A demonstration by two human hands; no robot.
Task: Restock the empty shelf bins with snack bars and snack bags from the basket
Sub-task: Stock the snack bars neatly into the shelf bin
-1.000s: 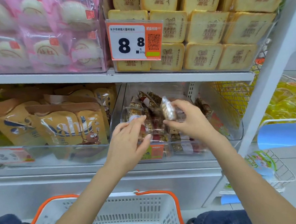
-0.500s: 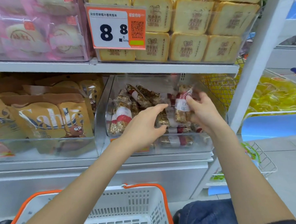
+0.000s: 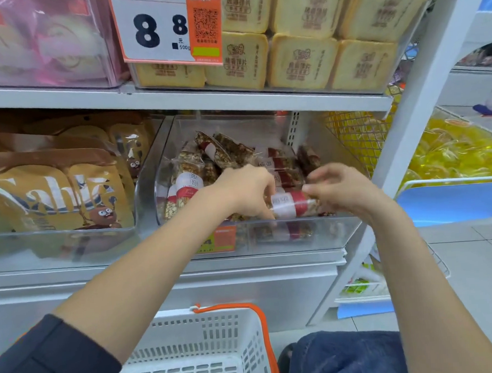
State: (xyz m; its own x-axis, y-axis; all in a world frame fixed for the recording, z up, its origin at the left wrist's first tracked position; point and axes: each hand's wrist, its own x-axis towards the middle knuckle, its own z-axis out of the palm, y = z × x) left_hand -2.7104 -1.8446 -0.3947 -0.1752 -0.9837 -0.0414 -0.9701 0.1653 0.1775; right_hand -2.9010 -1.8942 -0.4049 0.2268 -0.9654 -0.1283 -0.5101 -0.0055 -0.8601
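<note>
A clear shelf bin (image 3: 321,233) on the middle shelf holds several nut snack bars in clear wrappers with red-and-white labels. Both my hands reach into it from the front. One snack bar (image 3: 293,205) lies crosswise near the bin's front. My left hand (image 3: 246,190) has its fingers curled down onto that bar's left end. Its right end is pinched by my right hand (image 3: 340,188). The white basket (image 3: 207,345) with an orange rim sits on the floor below; the part of its inside that shows holds nothing.
To the left stands a bin of brown-and-yellow snack bags (image 3: 57,196). Above, a shelf carries boxed toast slices (image 3: 303,57), pink packets (image 3: 40,40) and a price tag (image 3: 168,25). A white upright post (image 3: 422,100) and yellow goods (image 3: 459,152) lie to the right.
The right hand lowered the bar it held upright and turned it crosswise near the bin's front. The left hand came onto its other end. The camera moved closer.
</note>
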